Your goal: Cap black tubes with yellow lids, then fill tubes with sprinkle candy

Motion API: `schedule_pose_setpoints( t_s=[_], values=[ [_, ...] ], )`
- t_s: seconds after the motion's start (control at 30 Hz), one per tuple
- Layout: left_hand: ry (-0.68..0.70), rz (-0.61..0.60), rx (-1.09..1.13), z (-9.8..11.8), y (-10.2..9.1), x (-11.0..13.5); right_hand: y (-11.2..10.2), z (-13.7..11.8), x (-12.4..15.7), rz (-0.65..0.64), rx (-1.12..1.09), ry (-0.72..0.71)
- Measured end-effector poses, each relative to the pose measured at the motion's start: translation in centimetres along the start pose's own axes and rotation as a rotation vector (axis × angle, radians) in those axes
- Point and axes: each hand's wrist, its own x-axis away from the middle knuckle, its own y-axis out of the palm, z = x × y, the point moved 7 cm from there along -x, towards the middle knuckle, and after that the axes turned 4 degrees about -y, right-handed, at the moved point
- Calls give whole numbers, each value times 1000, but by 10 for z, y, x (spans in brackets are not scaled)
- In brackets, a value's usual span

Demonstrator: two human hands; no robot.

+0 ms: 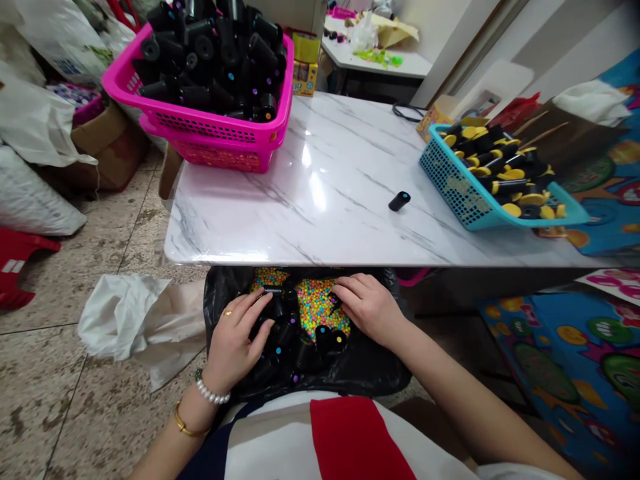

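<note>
On my lap a bag lined with black plastic (370, 370) holds small multicoloured beads (315, 307) and several black plastic tubes (285, 330), some with coloured dots on their ends. My left hand (237, 343) reaches in from the left, fingers bent round a black tube (273, 291); its lower part is hidden among the others. On the right side of the beads, my right hand (367, 307) has its fingers curled over another black tube, mostly covered by the fingers, with a purple dot showing. Two tubes with blue and yellow dots (331, 339) lie just below it.
A white marbled table (300, 227) stands in front, its edge just beyond the bag. On it are a pink basket (215, 130) heaped with black tubes, one loose tube (399, 201) and a blue basket (460, 193) of black-and-yellow pieces. A white sack (150, 327) lies left.
</note>
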Motion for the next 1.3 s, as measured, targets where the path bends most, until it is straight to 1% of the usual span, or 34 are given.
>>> schedule_pose_setpoints(
  t_s=[0.07,0.13,0.2,0.27,0.4,0.47,0.57,0.7,0.77,0.83,0.87,0.93,1.0,1.07,1.17,1.3],
  values=[
    [1,1,2,0,0,0,2,4,1,-12,6,28],
    [2,-1,3,-1,0,0,3,7,3,-3,-51,77],
    [2,1,5,-1,0,0,3,10,4,30,-126,120],
    [0,4,4,-1,-1,0,3,10,5,55,-157,141],
    [-3,0,5,-1,0,0,6,10,5,34,-69,137],
    [-6,-1,6,-1,0,1,6,11,6,36,-85,151],
    [-7,2,5,-2,0,2,-1,15,7,113,-310,240],
    [3,4,-4,-2,0,2,-8,22,15,236,-641,440],
    [14,3,-9,-2,1,2,-13,26,18,337,-809,497],
    [27,8,-15,-2,1,3,-21,31,21,449,-890,519],
    [34,12,-19,-3,1,3,-26,34,21,491,-863,524],
    [45,20,-26,-5,2,4,-40,41,21,536,-701,533],
    [57,26,-38,-7,4,6,-55,49,22,559,-508,555],
    [73,30,-58,-9,7,7,-65,63,24,565,-358,611],
    [115,45,-94,-12,9,7,-69,95,33,537,-220,765],
    [214,84,-141,-16,11,6,-66,155,51,487,-173,967]
  ],
)
